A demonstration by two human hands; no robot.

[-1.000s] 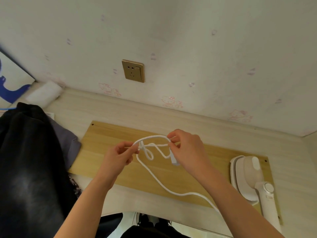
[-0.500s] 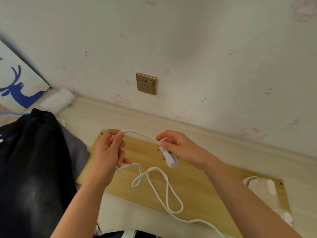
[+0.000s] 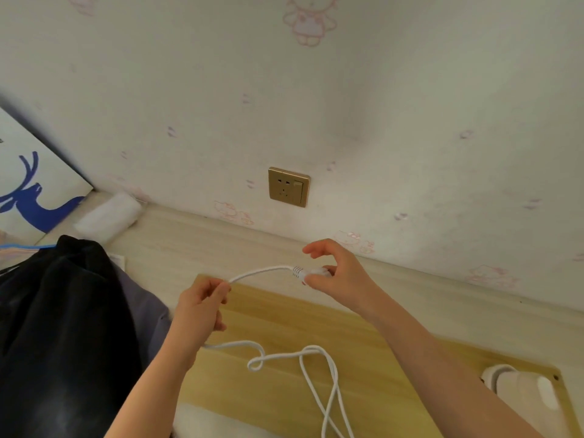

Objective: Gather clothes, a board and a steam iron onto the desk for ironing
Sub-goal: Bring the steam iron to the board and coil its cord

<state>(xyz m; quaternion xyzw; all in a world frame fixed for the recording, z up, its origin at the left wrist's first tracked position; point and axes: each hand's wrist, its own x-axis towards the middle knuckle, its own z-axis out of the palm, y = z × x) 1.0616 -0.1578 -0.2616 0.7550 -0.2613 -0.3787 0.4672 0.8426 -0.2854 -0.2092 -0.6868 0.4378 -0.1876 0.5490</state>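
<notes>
Centrally, the right hand (image 3: 335, 276) pinches the plug (image 3: 302, 273); the left hand (image 3: 202, 306) grips the cord (image 3: 259, 272) just left of it. Slack cord loops over the board (image 3: 278, 320) at lower centre. The iron (image 3: 524, 390) lies on the board at lower right. Dark clothes (image 3: 63, 327) lie on the tabletop (image 3: 177, 245) at lower left. The socket (image 3: 288, 186) is on the wall above.

White cord (image 3: 297, 358), tan wooden board (image 3: 284, 324), black clothes (image 3: 63, 327), gold socket (image 3: 288, 186).
</notes>
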